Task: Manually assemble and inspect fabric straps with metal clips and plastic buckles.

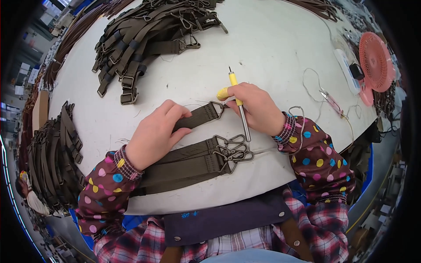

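Observation:
My left hand [154, 131] is curled over a dark olive webbing strap [199, 115], with thumb and forefinger at its two edges. A triangular metal ring [216, 110] is stitched into the strap's end. Beside that ring, my right hand [255, 106] grips a slim tool [239, 102] with a yellow handle, a dark thin tip pointing away and a metal shaft pointing toward me. A yellow cover [222, 94] sits on one right fingertip. What the lower right fingers touch at the ring is partly hidden. Nearer to me lie more straps [188, 168] with metal snap hooks [237, 149] bunched together.
A heap of buckled straps [131, 46] lies at the far left, and another pile [55, 153] hangs at the left edge. Thread snips [332, 103], loose threads, a white power strip [346, 70] and a pink fan [376, 61] are at the right of the white table [267, 52].

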`<move>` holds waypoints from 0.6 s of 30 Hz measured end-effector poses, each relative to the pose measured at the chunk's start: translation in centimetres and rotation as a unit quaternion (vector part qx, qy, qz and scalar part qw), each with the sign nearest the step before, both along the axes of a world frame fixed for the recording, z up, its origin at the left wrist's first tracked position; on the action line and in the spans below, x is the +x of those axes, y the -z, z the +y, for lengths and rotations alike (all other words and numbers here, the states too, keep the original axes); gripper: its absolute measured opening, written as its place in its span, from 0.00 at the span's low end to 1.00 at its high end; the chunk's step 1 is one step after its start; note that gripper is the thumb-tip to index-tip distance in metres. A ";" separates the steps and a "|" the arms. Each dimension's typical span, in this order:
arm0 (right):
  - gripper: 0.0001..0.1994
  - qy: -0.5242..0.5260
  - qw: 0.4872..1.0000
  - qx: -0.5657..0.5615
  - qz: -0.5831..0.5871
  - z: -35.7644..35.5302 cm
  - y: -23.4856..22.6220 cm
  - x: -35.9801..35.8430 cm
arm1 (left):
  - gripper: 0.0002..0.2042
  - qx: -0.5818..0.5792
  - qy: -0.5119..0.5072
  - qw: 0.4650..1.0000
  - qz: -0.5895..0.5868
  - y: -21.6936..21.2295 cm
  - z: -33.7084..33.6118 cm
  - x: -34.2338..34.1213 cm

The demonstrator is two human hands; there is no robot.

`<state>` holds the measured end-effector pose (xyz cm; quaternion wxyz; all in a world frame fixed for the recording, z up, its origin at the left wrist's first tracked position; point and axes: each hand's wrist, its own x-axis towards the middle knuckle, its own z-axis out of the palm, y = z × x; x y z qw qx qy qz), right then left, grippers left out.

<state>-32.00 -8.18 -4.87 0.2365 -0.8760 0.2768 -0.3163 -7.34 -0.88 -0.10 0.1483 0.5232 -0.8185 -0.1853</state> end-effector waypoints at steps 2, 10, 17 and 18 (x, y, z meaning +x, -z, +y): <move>0.08 0.010 0.999 0.000 -0.036 0.0 0.2 -0.2 | 0.14 0.040 0.025 0.998 0.030 0.6 -1.3 -1.7; 0.10 0.026 0.920 0.337 -0.197 0.8 -1.2 -0.1 | 0.11 0.085 0.016 0.996 0.018 2.1 -2.9 -3.9; 0.12 -0.037 0.919 0.281 -0.273 0.9 0.2 0.2 | 0.07 0.211 -0.068 0.960 0.170 2.3 -3.1 -3.2; 0.12 -0.034 0.934 0.294 -0.201 0.7 0.1 -0.1 | 0.07 0.215 -0.081 0.949 0.215 2.2 -2.9 -3.1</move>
